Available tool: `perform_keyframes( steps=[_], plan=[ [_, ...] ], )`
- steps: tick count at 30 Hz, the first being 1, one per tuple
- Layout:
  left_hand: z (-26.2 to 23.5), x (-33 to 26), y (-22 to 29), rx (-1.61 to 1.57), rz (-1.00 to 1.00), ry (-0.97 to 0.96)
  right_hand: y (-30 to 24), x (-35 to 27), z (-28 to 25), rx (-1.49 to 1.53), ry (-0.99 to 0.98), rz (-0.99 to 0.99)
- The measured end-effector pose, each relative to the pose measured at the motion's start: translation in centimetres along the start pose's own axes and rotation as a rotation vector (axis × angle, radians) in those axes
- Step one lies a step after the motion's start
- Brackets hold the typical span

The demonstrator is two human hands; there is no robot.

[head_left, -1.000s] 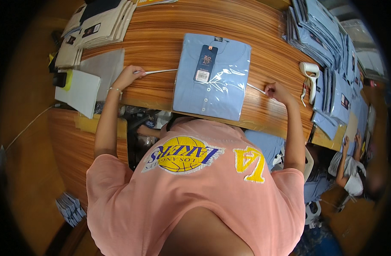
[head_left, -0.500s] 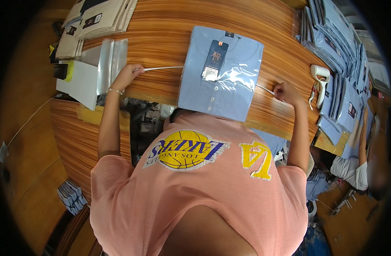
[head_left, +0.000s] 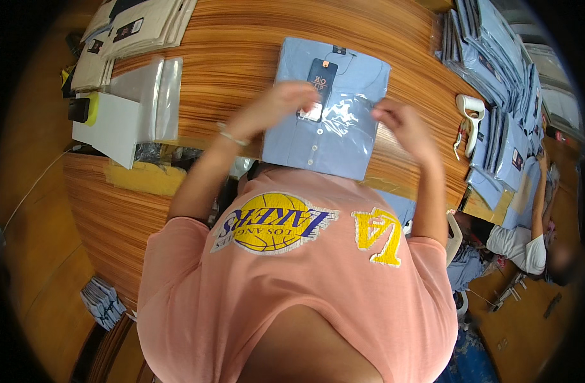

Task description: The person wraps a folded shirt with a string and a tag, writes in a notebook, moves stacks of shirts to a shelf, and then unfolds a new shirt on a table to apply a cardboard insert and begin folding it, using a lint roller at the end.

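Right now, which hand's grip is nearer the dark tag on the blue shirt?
Left. The left grip overlaps the dark tag in this view, touch unclear; the right grip is farther off, by the right edge of the blue shirt.

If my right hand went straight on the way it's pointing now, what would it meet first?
Most likely the bagged blue shirt, at its right edge: your right hand points left, toward it. The two overlap in this view, so whether they already touch is unclear.
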State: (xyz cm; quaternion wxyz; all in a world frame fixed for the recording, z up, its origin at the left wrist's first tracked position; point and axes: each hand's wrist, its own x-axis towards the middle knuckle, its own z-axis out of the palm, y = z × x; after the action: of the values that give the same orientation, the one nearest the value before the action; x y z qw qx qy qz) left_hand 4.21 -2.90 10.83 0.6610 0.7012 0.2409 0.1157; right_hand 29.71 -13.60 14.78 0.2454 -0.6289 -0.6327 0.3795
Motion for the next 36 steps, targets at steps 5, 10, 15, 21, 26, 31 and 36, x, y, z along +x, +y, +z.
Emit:
perform_keyframes(
  steps=[5, 10, 15, 21, 26, 31, 36],
  plan=[
    [7.1, 2.6, -2.2, 0.857, 0.340, 0.545, 0.2, 1.2, 5.9, -0.233, 0.091, 0.063],
    [7.5, 2.9, -2.3, 1.024, 0.186, 0.406, 0.4, 2.1, 5.5, -0.035, 0.051, 0.137],
    [8.0, 3.7, -3.2, 1.083, 0.279, 0.409, -4.1, 2.6, 5.6, 0.032, 0.141, -0.025],
    [6.5, 4.1, -4.2, 0.452, 0.273, 0.231, -5.5, 3.1, 7.1, -0.026, 0.142, -0.095],
    [5.2, 4.4, -3.1, 0.906, 0.393, 0.185, -6.6, 2.6, 7.8, -0.149, 0.173, -0.157],
    [6.8, 4.2, -3.6, 0.903, 0.297, 0.372, -3.8, 2.9, 5.1, 0.192, 0.202, 0.003],
    [7.5, 3.6, -1.7, 0.891, 0.307, 0.449, 2.2, 3.6, 7.3, 0.374, 0.208, 0.153]
  ],
)
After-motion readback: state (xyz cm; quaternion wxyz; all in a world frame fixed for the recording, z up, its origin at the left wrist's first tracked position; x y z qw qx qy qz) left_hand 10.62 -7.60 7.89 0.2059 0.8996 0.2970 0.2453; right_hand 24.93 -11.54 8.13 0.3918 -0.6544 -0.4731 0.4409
